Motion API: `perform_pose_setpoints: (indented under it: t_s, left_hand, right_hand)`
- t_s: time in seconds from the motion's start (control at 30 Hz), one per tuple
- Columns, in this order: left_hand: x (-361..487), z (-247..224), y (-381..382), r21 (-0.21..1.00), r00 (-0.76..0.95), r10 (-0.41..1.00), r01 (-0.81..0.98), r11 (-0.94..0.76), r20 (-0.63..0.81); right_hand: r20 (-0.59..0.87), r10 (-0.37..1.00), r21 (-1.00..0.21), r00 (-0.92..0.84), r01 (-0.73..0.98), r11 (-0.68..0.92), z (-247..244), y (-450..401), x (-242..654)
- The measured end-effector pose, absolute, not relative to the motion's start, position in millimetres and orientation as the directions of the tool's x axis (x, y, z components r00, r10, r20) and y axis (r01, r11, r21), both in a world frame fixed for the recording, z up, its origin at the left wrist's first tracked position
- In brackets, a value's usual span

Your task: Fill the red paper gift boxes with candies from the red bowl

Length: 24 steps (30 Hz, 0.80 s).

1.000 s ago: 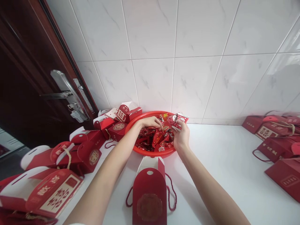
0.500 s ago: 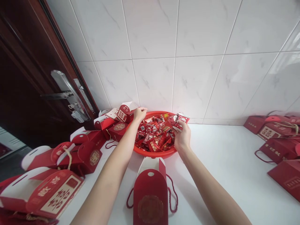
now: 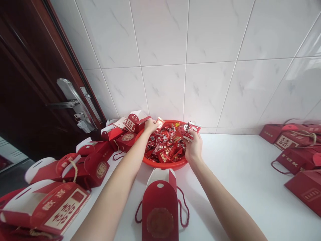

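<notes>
Over the left side of a red plastic basket (image 3: 164, 165), my left hand (image 3: 151, 126) pinches a small wrapped candy (image 3: 159, 124) with a pale, gold-and-red wrapper. At the basket's right edge my right hand (image 3: 194, 147) is closed on red-and-white candy packets (image 3: 191, 130); how many it holds is hard to tell. Several red-wrapped candies (image 3: 165, 147) fill the basket. Directly in front of it stands a red gift box (image 3: 160, 201) with its top open, a round emblem on its face and dark red cord handles hanging at both sides.
Several red gift boxes (image 3: 60, 207) crowd the left side of the white table (image 3: 225, 174). More red boxes (image 3: 298, 157) sit along the right edge. A tiled wall (image 3: 160, 83) rises behind the basket, and a dark wooden door (image 3: 37, 67) is at the left.
A pale candy now shows in my left hand, which earlier had nothing visible at its fingertips. My right hand stays by the basket's edge with its packets. The view has shifted slightly.
</notes>
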<state>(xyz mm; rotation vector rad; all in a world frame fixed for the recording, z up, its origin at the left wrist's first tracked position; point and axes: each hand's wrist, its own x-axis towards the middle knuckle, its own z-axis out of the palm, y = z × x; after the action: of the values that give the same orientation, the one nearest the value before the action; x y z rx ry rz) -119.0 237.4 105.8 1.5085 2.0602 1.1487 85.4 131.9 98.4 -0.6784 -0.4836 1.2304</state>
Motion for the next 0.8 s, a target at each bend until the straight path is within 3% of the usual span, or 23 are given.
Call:
perform_pose_setpoints:
  t_s: [0.33, 0.67, 0.8]
  left_hand:
    - [-110, 113, 234, 0.978, -0.317, 0.947, 0.21, 0.016, 0.052]
    - [-103, 121, 224, 1.0, -0.232, 0.973, -0.031, 0.004, -0.011]
    - [-103, 120, 225, 0.999, -0.201, 0.979, -0.048, 0.018, -0.027]
  right_hand:
    - [-0.014, 0.966, -0.697, 0.258, -0.695, 0.176, 99, 131, 86]
    - [0.007, 0.969, -0.68, 0.246, -0.709, 0.185, 100, 129, 86]
    - [0.009, 0.971, -0.688, 0.238, -0.703, 0.179, 101, 130, 85]
